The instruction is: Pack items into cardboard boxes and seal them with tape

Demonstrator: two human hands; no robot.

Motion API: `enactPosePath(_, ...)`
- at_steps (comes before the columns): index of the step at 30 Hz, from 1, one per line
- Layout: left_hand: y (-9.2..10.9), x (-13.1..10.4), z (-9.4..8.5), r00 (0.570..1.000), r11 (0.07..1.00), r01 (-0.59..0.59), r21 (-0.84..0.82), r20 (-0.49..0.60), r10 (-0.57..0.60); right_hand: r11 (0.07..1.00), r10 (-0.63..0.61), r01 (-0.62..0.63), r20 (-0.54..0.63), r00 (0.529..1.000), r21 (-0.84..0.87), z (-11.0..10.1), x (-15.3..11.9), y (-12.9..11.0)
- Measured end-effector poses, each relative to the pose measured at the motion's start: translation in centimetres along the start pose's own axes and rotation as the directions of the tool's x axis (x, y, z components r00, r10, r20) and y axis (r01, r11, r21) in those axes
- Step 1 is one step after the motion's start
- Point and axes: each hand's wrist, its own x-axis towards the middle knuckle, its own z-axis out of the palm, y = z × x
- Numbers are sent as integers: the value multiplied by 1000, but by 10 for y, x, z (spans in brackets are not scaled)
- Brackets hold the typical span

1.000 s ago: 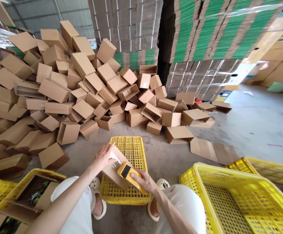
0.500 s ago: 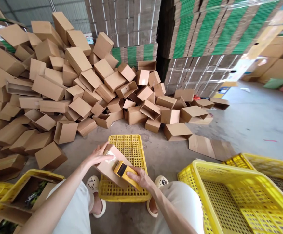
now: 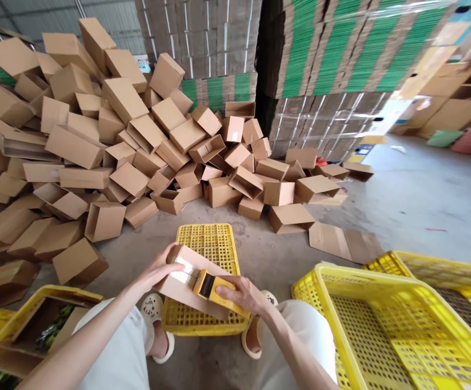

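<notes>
A cardboard box sits tilted across an upturned yellow plastic crate between my knees. My left hand grips the box's far left end, thumb and fingers spread over its edge. In my right hand is a yellow tape dispenser with a black front part, resting on or just above the box's top face. A shiny strip of clear tape shows on that face near my left fingers. The box's underside is hidden.
A large heap of cardboard boxes lies ahead and to the left. Flattened cardboard stacks rise behind it. An open yellow basket stands at my right. At my left, another yellow basket holds open boxes with dark green contents.
My right hand and the tape dispenser have shifted slightly right. The box has turned a little, its near end swinging right. My left hand keeps its grip, and the view has panned slightly right.
</notes>
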Motion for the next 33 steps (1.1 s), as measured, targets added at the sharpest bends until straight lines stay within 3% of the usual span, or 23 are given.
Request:
enactPosePath(3,-19,-1,17,991,933,44,-358,136,5,990,106,-103,20,994,-101,-14,-1,-14)
enactPosePath(5,-36,2,32,978,891,138,-432,201,-54,956,253,-244,37,967,-166,-14,5,-19)
enactPosePath(7,-56,10,44,977,893,152,-423,200,-71,907,374,-360,26,927,-219,-8,16,-22)
enactPosePath(9,-73,18,50,985,943,97,-319,168,-44,874,415,-403,-16,910,-271,4,31,-26)
enactPosePath(11,-87,24,52,998,995,37,-91,45,-33,845,423,-419,-64,904,-332,17,49,-30)
enactPosePath(14,-101,19,57,996,990,-44,134,-69,53,786,457,-456,-103,883,-418,31,74,-35)
enactPosePath(17,-112,2,75,965,901,-260,348,46,260,758,489,-461,-66,870,-461,34,87,-35)
enactPosePath(20,-120,-16,96,927,751,-372,546,184,326,748,495,-450,-41,868,-488,31,87,-36)
enactPosePath(25,-118,-27,107,917,655,-390,647,208,340,754,483,-432,-28,875,-495,30,82,-36)
enactPosePath(33,-113,-26,99,921,669,-386,635,221,322,850,456,-394,115,882,-350,23,74,-24)
